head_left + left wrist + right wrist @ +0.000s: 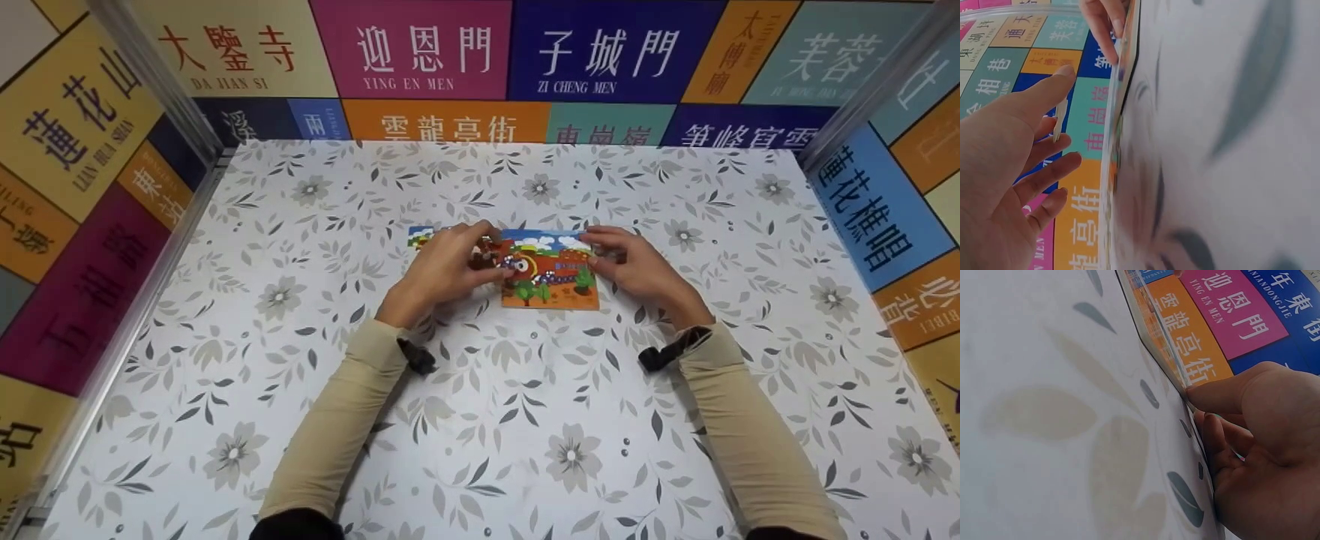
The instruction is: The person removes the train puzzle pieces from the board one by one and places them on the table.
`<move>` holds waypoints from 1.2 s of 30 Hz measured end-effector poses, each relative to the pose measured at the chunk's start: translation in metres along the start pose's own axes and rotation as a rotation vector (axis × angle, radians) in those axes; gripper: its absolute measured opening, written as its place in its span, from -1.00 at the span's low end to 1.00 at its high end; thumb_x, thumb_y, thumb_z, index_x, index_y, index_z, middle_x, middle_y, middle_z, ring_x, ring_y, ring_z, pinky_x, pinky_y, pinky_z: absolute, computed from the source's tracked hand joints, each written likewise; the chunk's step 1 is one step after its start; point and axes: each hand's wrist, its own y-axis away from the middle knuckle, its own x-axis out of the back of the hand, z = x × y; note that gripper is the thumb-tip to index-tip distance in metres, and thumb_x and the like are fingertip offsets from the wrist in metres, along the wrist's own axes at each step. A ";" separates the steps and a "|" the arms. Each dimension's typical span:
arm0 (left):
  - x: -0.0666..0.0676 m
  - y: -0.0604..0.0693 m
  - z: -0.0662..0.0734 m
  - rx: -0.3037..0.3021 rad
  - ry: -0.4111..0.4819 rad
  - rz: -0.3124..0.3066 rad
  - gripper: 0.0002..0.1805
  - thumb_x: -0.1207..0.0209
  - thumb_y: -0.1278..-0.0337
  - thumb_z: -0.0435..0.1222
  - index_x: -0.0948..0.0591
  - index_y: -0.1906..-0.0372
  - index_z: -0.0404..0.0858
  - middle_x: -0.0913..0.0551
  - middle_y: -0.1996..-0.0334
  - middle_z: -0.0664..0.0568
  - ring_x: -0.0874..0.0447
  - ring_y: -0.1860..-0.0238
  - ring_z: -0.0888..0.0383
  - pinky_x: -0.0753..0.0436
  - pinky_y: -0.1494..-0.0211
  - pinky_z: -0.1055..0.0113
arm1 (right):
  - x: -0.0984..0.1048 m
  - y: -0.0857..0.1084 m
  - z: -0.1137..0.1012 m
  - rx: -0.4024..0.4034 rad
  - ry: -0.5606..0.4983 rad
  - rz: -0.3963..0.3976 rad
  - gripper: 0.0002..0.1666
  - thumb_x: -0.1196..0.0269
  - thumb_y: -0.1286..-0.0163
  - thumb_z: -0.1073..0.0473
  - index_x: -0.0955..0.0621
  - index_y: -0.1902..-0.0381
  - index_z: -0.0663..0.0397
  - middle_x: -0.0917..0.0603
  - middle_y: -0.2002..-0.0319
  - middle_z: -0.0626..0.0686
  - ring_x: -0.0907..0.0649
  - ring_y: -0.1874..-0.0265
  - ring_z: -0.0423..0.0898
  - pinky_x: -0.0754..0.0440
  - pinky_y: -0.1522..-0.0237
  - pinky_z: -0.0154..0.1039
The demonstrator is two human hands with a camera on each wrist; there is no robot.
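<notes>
The likeliest trouble, I judge, is the picture board (551,281) skidding or turning: it lies flat on the counter (525,390), a little beyond the middle toward 12 o'clock, and only light contact at its 3 o'clock edge appears to steady it, so a nudge at the 9 o'clock edge could swing it round. The left hand (442,262), at about 9 o'clock, covers part of that edge and the near end of a second picture strip (417,238) at 10 o'clock, so a careless wrist could drag the strip along. Its thumb and fingers stand partly spread, seemingly pinching a thin loose piece (1060,121) edge-on above the counter; with so little hold, the piece could slip or tilt if the fingers relax. The left thumb tip overlaps the board in the head view, but whether it touches is unclear. The right hand (637,262), at 3 o'clock, is relaxed, fingers loosely bent, with thumb and fingertip resting at the board's edge rather than wrapped round it. Pressing harder there could lift the opposite side or push the board toward 9 o'clock, into the left hand.
</notes>
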 end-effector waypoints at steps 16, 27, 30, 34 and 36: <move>0.008 0.017 -0.007 0.078 -0.105 -0.024 -0.41 -0.43 -0.28 0.22 -0.73 -0.11 -0.15 -0.80 -0.01 -0.02 -0.73 0.00 0.00 -0.69 -0.11 0.05 | -0.001 -0.001 0.002 0.001 0.021 0.012 -0.43 -0.28 -0.63 0.19 -0.57 -0.54 0.00 -0.35 -0.67 0.09 -0.54 -0.41 0.17 -0.46 -0.44 0.19; -0.007 0.020 0.022 0.169 -0.366 -0.063 -0.14 -0.34 -0.18 0.44 -0.62 -0.26 -0.16 -0.67 -0.08 -0.11 -0.62 -0.20 -0.15 -0.61 -0.27 -0.11 | -0.001 -0.001 0.001 0.000 -0.021 0.012 -0.44 -0.27 -0.63 0.20 -0.57 -0.53 0.01 -0.34 -0.67 0.07 -0.53 -0.43 0.17 -0.42 -0.46 0.16; -0.008 0.022 0.022 0.190 -0.352 -0.086 -0.13 -0.33 -0.20 0.43 -0.58 -0.29 -0.16 -0.62 -0.09 -0.13 -0.57 -0.23 -0.16 -0.56 -0.33 -0.13 | -0.001 0.001 -0.004 0.014 -0.036 0.000 -0.44 -0.24 -0.65 0.23 -0.55 -0.54 0.11 -0.32 -0.67 0.16 -0.53 -0.41 0.21 -0.44 -0.37 0.06; -0.010 0.021 0.021 0.181 -0.312 -0.092 -0.21 -0.35 -0.23 0.38 -0.59 -0.19 -0.19 -0.60 -0.02 -0.13 -0.56 -0.15 -0.15 -0.57 -0.25 -0.11 | -0.001 0.007 -0.021 0.014 -0.045 -0.010 -0.44 -0.20 -0.66 0.30 -0.50 -0.54 0.26 -0.29 -0.67 0.28 -0.50 -0.43 0.31 -0.42 -0.35 0.08; -0.009 0.020 0.020 0.175 -0.293 -0.091 -0.27 -0.38 -0.27 0.32 -0.60 -0.16 -0.20 -0.61 0.00 -0.13 -0.56 -0.11 -0.15 -0.57 -0.22 -0.10 | -0.001 0.007 -0.023 0.012 -0.043 -0.008 -0.44 -0.19 -0.66 0.32 -0.49 -0.55 0.29 -0.28 -0.67 0.30 -0.48 -0.44 0.35 -0.40 -0.40 0.18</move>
